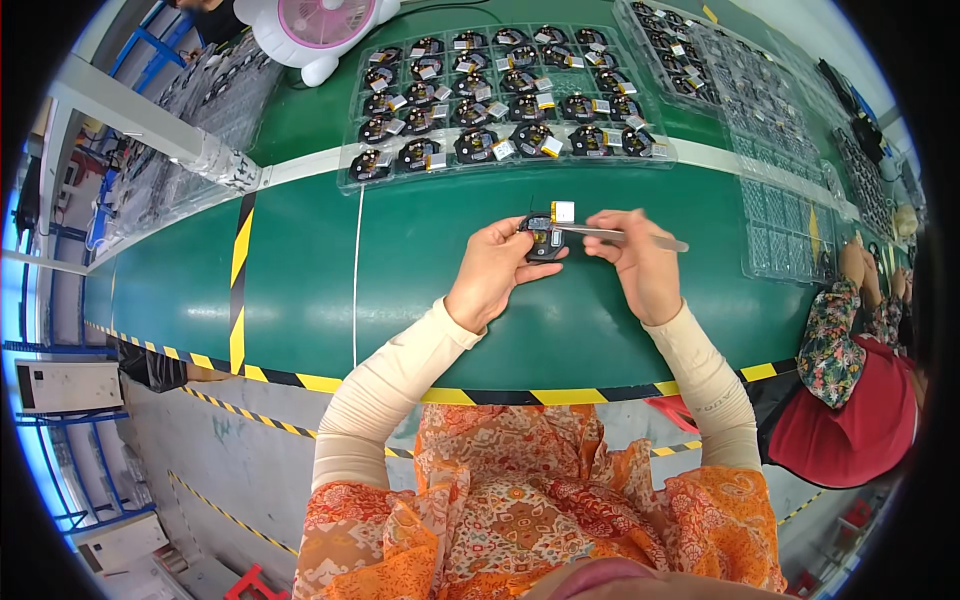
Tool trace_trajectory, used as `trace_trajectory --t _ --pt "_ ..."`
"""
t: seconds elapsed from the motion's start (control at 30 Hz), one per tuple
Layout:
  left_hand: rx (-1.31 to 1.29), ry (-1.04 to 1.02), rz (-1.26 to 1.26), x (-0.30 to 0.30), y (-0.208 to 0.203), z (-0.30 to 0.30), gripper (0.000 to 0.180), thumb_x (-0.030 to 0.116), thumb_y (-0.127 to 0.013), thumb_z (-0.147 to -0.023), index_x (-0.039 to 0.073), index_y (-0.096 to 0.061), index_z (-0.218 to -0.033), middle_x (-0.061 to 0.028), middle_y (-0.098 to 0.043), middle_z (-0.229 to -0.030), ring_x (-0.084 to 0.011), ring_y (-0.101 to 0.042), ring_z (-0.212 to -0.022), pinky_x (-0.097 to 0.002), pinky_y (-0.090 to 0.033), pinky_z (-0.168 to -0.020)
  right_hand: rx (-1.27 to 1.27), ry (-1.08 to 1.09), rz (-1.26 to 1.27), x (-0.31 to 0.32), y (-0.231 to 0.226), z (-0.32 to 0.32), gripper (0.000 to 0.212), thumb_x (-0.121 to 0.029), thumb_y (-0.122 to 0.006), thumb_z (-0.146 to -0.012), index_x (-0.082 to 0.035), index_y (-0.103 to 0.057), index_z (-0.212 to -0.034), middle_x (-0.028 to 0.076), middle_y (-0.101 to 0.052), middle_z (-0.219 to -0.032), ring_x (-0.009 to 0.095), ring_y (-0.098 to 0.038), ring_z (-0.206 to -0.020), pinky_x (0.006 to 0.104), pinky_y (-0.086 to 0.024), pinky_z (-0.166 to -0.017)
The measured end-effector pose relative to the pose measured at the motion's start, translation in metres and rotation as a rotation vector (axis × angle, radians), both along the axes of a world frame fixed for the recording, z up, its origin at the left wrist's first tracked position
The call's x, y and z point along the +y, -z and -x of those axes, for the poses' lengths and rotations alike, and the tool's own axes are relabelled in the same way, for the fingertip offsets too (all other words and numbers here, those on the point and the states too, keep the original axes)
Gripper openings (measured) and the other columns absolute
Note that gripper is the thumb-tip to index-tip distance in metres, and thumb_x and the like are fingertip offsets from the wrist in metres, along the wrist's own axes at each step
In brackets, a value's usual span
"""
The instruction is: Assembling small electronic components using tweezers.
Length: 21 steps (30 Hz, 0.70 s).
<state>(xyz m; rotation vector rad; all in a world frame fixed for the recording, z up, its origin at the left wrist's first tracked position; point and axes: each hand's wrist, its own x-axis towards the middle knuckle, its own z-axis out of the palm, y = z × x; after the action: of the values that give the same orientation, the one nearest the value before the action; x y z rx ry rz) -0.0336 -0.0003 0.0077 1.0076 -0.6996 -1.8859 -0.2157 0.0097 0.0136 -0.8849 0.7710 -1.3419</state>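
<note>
My left hand [497,262] grips a small round black electronic module [543,240] by its left side and lower edge, above the green table. At the module's upper right sits a small silver battery pack [563,211] with a yellow edge. My right hand [640,258] is closed around metal tweezers [622,236], held nearly level. Their tips reach the module's upper right, just below the battery; whether they pinch anything there is too small to tell. Cream sleeves cover both my forearms.
Beyond my hands lies a clear plastic tray [350,150] filled with similar modules and batteries. Another compartmented tray [775,225] stands at the right. A pink-and-white fan [318,25] sits far left. Striped tape [560,396] marks the near edge; a co-worker's flowered sleeve [832,340] is at right.
</note>
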Motion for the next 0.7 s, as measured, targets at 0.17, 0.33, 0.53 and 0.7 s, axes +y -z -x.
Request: trace_trajectory --t 0.17,0.33,0.53,0.7 --pt "0.027 -0.001 -0.002 -0.001 0.002 0.0 0.025 0.004 -0.039 -0.09 -0.007 -0.049 -0.11 -0.0134 -0.059 -0.097 -0.0199 -0.063 -0.083 -0.0286 -0.057 -0.071 0.183 -0.093 -0.031 -0.001 0.006 -0.007 0.021 -0.006 -0.055 -0.086 0.008 -0.059 -0.101 0.015 -0.061 -0.096 0.019 -0.063 -0.08 0.0267 -0.052 -0.075" --pt "0.024 0.001 -0.003 -0.001 0.005 0.0 0.023 0.005 -0.04 -0.091 -0.007 -0.05 -0.107 -0.013 -0.059 -0.096 -0.0188 -0.063 -0.082 -0.027 -0.057 -0.07 0.223 -0.079 -0.048 -0.003 0.008 -0.007 0.02 -0.005 -0.055 -0.086 0.008 -0.06 -0.101 0.013 -0.062 -0.093 0.017 -0.062 -0.08 0.0257 -0.051 -0.075" --pt "-0.006 -0.028 0.001 -0.002 0.004 0.001 0.022 0.005 -0.041 -0.091 -0.008 -0.048 -0.107 -0.0134 -0.059 -0.096 -0.0195 -0.063 -0.082 -0.0285 -0.057 -0.072 0.176 -0.027 -0.022 -0.001 0.01 -0.011 0.023 -0.006 -0.054 -0.087 0.008 -0.057 -0.105 0.014 -0.061 -0.096 0.019 -0.062 -0.085 0.028 -0.049 -0.079" --pt "0.066 -0.063 -0.028 -0.003 0.005 -0.001 0.021 0.004 -0.04 -0.09 -0.007 -0.046 -0.107 -0.0142 -0.059 -0.098 -0.0201 -0.063 -0.083 -0.0299 -0.056 -0.074 0.166 -0.04 0.105 0.005 0.007 -0.009 0.024 -0.004 -0.052 -0.087 0.01 -0.055 -0.106 0.016 -0.058 -0.103 0.021 -0.061 -0.088 0.0303 -0.049 -0.081"
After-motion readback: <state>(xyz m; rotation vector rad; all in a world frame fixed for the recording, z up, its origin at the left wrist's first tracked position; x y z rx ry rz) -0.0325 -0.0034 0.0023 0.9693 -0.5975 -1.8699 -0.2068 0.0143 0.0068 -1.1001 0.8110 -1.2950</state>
